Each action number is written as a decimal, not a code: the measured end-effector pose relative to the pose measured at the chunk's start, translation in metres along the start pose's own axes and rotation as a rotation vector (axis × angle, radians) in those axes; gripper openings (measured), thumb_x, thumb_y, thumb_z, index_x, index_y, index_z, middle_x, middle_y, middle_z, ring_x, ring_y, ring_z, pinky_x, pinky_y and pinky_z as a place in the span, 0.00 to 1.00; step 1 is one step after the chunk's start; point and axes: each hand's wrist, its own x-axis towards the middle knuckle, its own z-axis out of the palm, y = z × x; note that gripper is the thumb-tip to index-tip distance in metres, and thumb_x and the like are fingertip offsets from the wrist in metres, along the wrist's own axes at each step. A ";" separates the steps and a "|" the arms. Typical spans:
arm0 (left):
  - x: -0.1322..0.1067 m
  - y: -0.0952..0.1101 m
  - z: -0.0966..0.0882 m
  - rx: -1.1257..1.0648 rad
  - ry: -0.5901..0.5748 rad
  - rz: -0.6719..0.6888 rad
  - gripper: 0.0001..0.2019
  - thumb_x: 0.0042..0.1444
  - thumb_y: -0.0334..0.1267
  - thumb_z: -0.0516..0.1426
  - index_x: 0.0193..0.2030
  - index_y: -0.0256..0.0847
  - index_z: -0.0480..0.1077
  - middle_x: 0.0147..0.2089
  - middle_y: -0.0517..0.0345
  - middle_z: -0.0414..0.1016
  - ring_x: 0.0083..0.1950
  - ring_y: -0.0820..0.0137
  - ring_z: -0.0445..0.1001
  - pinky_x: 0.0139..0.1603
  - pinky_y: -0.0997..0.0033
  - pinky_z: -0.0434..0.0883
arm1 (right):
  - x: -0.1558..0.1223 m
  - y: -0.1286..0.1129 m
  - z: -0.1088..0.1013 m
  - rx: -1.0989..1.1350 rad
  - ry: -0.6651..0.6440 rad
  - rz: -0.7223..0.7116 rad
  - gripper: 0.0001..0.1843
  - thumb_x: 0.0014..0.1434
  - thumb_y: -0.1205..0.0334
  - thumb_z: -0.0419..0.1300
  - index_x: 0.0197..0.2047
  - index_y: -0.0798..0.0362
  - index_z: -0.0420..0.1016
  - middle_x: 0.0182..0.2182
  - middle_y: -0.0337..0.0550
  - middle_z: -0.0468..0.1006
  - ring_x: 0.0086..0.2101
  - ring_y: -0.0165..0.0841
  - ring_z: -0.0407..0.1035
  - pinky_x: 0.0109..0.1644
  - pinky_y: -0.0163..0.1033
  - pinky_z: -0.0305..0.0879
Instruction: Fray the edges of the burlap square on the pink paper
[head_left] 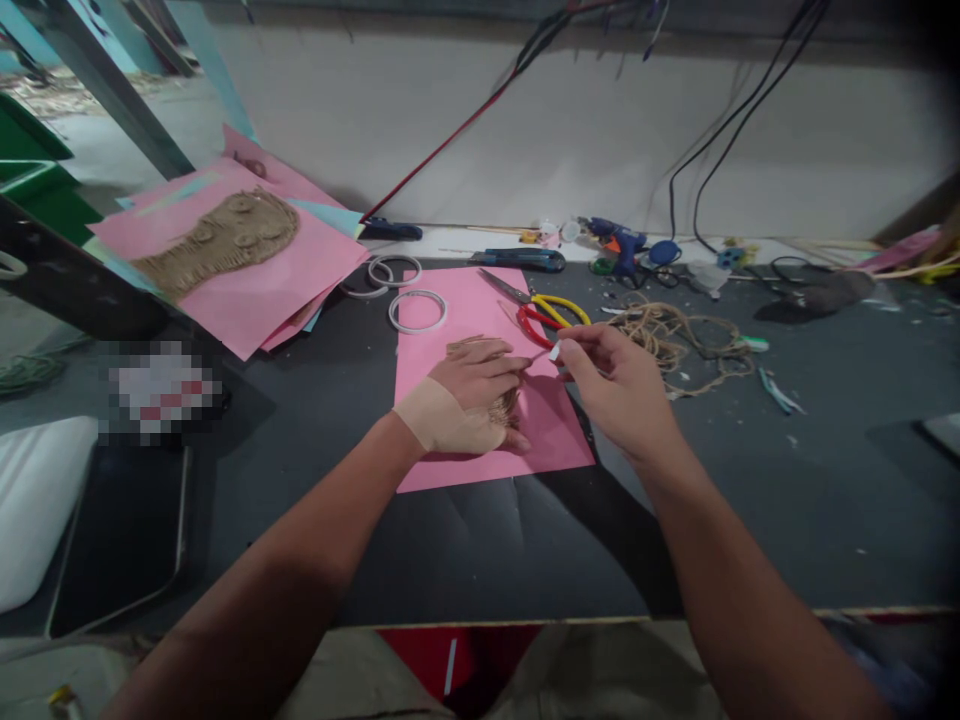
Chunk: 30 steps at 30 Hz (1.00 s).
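My left hand (pixel 469 395), with a beige wrap round its base, lies flat with fingers together on a jute twine piece (pixel 504 405) that rests on a pink paper sheet (pixel 480 300). My right hand (pixel 615 385) hovers just right of it, thumb and forefinger pinched on a small white piece (pixel 553 350) with a thin strand running toward the left fingers. Red and yellow scissors (pixel 540 305) lie on the sheet's far right corner, just beyond both hands.
A loose twine tangle (pixel 679 340) lies to the right. Two white rings (pixel 405 290) sit behind the sheet. A stack of pink sheets with a jute shape (pixel 225 240) is at back left. A blue glue gun (pixel 619 240), a cutter (pixel 525 260) and cables line the wall.
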 end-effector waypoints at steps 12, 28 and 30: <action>0.001 0.000 0.001 0.045 0.019 0.026 0.36 0.48 0.65 0.70 0.54 0.39 0.77 0.63 0.44 0.77 0.70 0.49 0.68 0.75 0.46 0.60 | -0.003 -0.002 -0.006 -0.143 -0.258 0.079 0.21 0.58 0.55 0.68 0.53 0.50 0.73 0.30 0.42 0.85 0.32 0.42 0.80 0.40 0.48 0.73; 0.000 0.003 -0.002 0.059 -0.021 0.001 0.36 0.48 0.63 0.71 0.55 0.36 0.78 0.66 0.40 0.74 0.72 0.47 0.65 0.75 0.45 0.58 | 0.000 0.004 -0.011 -0.430 -0.203 0.243 0.13 0.61 0.49 0.66 0.40 0.49 0.74 0.25 0.46 0.84 0.31 0.46 0.81 0.32 0.46 0.71; 0.000 0.003 -0.001 0.063 -0.012 0.005 0.37 0.49 0.64 0.70 0.55 0.35 0.78 0.66 0.39 0.75 0.72 0.47 0.66 0.75 0.46 0.59 | 0.001 0.005 -0.012 -0.457 -0.226 0.258 0.11 0.62 0.50 0.65 0.36 0.49 0.75 0.25 0.45 0.84 0.28 0.44 0.80 0.30 0.44 0.69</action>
